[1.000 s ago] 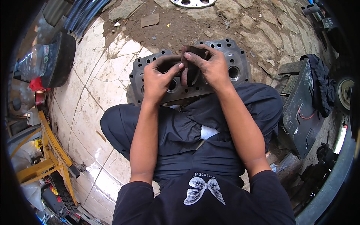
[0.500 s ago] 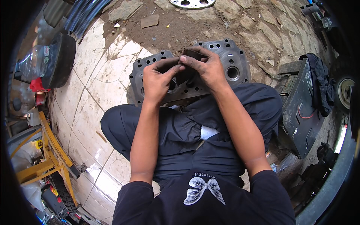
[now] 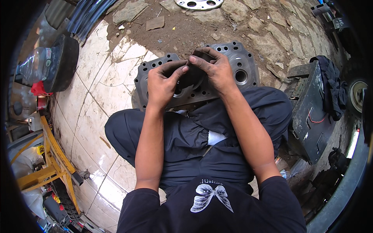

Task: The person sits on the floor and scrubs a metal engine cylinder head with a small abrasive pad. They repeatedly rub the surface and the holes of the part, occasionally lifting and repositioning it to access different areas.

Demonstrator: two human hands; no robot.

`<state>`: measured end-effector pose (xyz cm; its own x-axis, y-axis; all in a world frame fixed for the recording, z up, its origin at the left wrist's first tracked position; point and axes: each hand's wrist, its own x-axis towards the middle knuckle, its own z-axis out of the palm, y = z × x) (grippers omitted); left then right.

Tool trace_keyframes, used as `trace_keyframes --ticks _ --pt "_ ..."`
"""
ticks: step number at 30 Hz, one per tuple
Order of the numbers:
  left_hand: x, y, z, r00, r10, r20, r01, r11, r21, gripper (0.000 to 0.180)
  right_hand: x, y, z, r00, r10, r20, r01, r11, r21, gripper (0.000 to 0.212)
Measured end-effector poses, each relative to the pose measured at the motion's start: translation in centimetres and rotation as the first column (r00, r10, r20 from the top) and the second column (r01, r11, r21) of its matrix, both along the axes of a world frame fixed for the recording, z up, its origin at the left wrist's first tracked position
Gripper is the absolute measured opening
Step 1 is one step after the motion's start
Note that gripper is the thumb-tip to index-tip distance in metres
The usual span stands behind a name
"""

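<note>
My left hand [image 3: 161,87] and my right hand [image 3: 218,72] are raised close together over a grey metal engine cylinder head [image 3: 248,60]. Blackened fingers and thumbs on both hands pinch a thin, dark, flexible sheet [image 3: 194,77], which looks like worn sandpaper. It hangs between the hands, and its upper part is partly hidden by the fingers. Round bores and small bolt holes show in the cylinder head, which lies flat in front of my crossed legs. My hands and the sheet cover its middle.
Cracked white tiles [image 3: 93,89] lie to the left, with dirt and stones beyond. A yellow metal stand [image 3: 54,151] and a black round tub [image 3: 64,62] are on the left. At the right stands a dark metal box [image 3: 311,116] with a cloth [image 3: 332,83] draped over it.
My thumbs have drawn slightly apart, the right one moving up and to the right. Between the hands, the dark sheet appears more spread out. The cylinder head stays in place.
</note>
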<state>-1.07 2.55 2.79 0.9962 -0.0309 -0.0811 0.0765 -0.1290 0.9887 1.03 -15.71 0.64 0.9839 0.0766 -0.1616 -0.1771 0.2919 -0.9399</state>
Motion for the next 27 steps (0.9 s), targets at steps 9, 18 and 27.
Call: trace_keyframes --ticks 9,18,27 --pt "-0.1 -0.5 0.1 0.998 0.041 0.041 -0.04 0.999 -0.019 0.021 0.0 0.1 -0.4 0.999 -0.023 0.024 0.022 0.998 0.052 0.037" --pt "0.1 -0.1 -1.3 0.993 0.1 0.065 -0.095 0.992 -0.083 0.017 -0.1 0.3 0.7 0.979 0.052 0.197 0.007 0.957 -0.289 0.026" --pt "0.0 -0.1 -1.2 0.98 0.198 0.033 -0.195 0.977 -0.089 0.018 0.3 0.4 0.4 0.78 0.116 0.615 0.215 0.873 -0.437 0.016"
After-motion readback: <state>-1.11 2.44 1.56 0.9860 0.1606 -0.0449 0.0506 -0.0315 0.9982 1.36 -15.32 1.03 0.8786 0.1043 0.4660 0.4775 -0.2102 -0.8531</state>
